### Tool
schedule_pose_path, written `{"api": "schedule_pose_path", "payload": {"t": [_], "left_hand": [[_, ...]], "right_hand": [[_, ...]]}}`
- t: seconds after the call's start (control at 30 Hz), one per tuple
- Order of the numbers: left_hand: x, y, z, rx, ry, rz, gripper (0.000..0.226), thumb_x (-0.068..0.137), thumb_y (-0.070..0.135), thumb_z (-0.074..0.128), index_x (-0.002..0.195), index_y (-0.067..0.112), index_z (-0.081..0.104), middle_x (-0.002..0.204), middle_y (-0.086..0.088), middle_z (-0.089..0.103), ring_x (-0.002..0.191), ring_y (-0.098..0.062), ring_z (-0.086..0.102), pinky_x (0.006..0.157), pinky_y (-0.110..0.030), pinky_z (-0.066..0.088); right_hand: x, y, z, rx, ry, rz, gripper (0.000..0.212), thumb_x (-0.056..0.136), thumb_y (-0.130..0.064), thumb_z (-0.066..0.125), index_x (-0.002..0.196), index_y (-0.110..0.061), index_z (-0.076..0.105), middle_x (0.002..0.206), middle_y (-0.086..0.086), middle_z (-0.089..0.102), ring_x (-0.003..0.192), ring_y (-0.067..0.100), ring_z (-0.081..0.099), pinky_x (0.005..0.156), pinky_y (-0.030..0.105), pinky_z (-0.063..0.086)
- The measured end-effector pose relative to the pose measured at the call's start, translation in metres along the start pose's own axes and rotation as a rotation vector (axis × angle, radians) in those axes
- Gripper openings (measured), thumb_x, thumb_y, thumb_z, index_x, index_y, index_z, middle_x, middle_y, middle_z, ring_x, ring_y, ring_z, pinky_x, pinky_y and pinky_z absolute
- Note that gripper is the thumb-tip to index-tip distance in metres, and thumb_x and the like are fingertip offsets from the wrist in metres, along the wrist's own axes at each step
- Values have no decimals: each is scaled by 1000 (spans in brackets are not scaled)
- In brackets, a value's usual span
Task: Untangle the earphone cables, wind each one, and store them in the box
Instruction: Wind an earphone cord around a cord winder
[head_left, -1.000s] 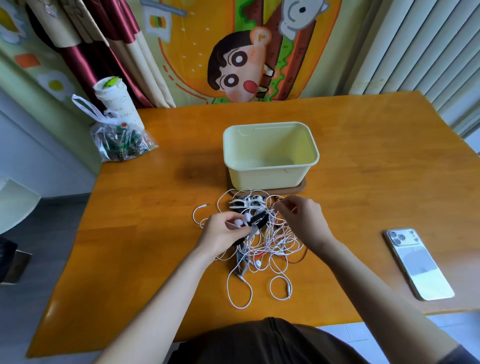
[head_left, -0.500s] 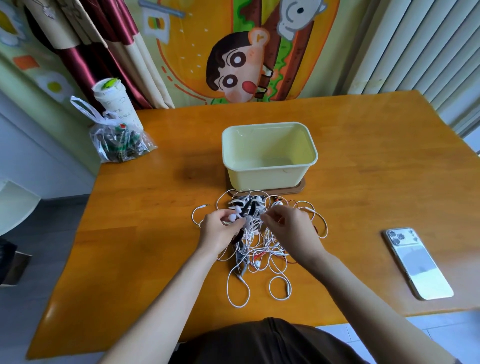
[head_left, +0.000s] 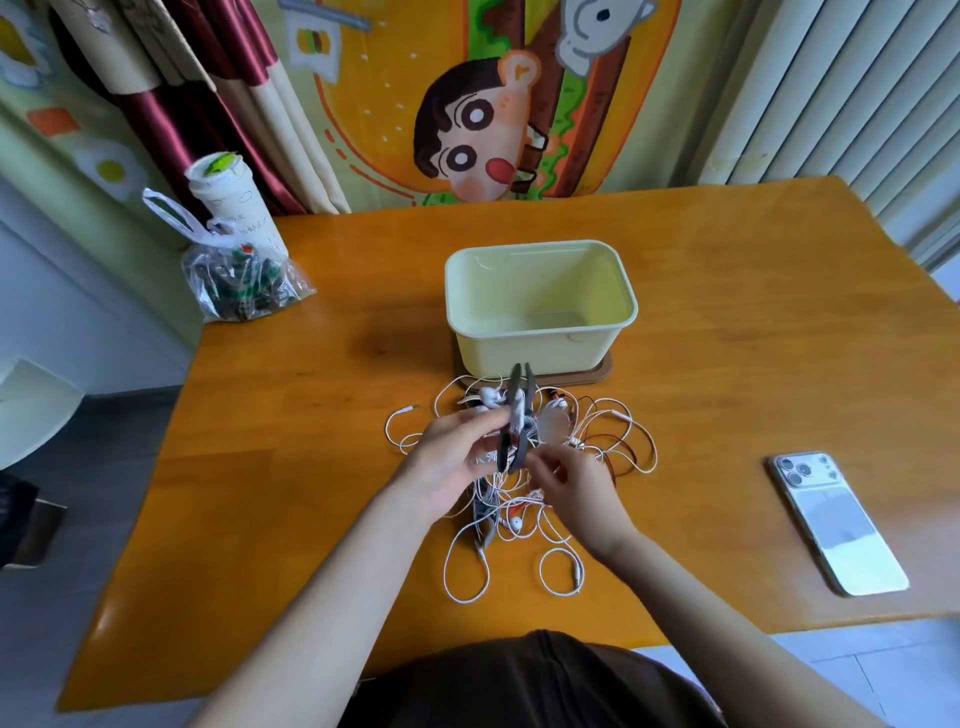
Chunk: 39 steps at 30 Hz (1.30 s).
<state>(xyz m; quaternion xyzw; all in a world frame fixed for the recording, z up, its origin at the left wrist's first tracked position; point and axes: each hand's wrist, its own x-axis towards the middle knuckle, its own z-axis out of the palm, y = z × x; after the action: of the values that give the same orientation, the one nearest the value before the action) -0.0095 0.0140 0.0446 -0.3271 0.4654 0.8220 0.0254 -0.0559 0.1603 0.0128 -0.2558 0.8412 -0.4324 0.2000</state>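
Tangle of earphone cables (head_left: 582, 441) on table (head_left: 311, 467) at 6 o'clock of box (head_left: 540, 306); left hand (head_left: 452, 457) grips dark grey earphone band (head_left: 514, 400), upright above tangle; right hand (head_left: 571, 483) pinches white strands beside it.

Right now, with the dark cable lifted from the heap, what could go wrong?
The left hand holds the dark cable up with white cables seemingly caught on it; pulling harder may tighten knots. The thin red cable runs among them, so a hard tug might strain it.
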Motion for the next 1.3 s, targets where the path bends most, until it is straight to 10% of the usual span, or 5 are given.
{"api": "schedule_pose_path", "payload": {"t": [0.13, 0.37, 0.67, 1.3], "left_hand": [[-2, 2, -9, 382, -10, 21, 17, 73, 14, 77, 89, 17, 70, 91, -1, 72, 97, -17, 62, 86, -34, 45], [-6, 1, -12, 862, -36, 47, 18, 73, 7, 76, 86, 18, 69, 76, 12, 57, 73, -2, 51, 63, -17, 38], [1, -14, -23, 760, 91, 91, 25, 78, 11, 76, 101, 14, 68, 91, -1, 63, 77, -5, 54, 54, -1, 40], [10, -18, -16, 811, 130, 133, 29, 80, 18, 75, 107, 16, 66, 100, 0, 63, 86, -7, 55, 61, -14, 40]], "right_hand": [[17, 7, -25, -39, 8, 31, 20, 91, -24, 60, 71, -29, 59, 64, -13, 57, 52, 4, 47, 47, 13, 37], [35, 5, -41, -232, -31, -17, 8, 82, -28, 71, 82, -20, 71, 73, -11, 64, 68, 8, 60, 62, 26, 50], [34, 5, -32, -227, 21, -17, 8, 85, -25, 67, 86, -18, 71, 73, -15, 60, 66, 1, 58, 62, 23, 52], [31, -4, -39, -251, 130, -5, 13, 86, -26, 66, 89, -15, 71, 73, -9, 60, 66, 8, 58, 54, 15, 42]]}}
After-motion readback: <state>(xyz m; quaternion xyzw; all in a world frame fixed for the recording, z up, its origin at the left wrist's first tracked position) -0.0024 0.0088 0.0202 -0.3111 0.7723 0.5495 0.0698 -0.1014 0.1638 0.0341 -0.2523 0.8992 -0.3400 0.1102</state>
